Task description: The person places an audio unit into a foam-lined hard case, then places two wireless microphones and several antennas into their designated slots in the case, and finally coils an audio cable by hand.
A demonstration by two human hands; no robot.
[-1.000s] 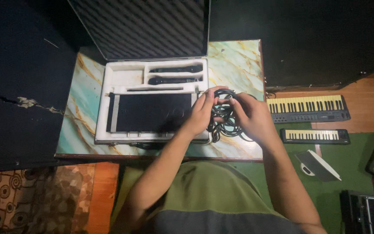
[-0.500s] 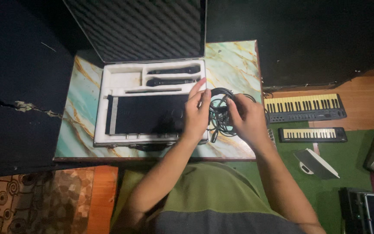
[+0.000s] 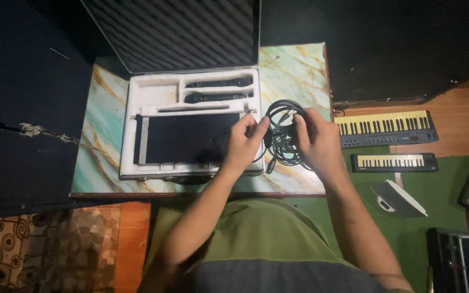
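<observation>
In the head view, both hands work on a coiled black cable (image 3: 282,135) that lies on the marble-patterned worktop (image 3: 299,70), just beside the right edge of an open equipment case (image 3: 137,135). The left hand (image 3: 243,142) reaches over the case's right rim, its fingers curled and pinching the left side of the coil. The right hand (image 3: 317,140) grips the coil's right side, with fingers closed over the loops and a metal plug end poking out near the fingertips. The case has a white foam insert: two black microphones (image 3: 218,90) lie one above the other in slots along the top, a thin rod sits in a slot under them, and a flat black receiver unit (image 3: 188,138) fills the large lower compartment. The case's lid (image 3: 175,32), lined with dark ridged foam, stands open at the back. To the right, on the floor, lie a larger keyboard (image 3: 386,127) with yellowish keys and a smaller keyboard (image 3: 394,161) just below it, partly on a green mat (image 3: 441,211).
</observation>
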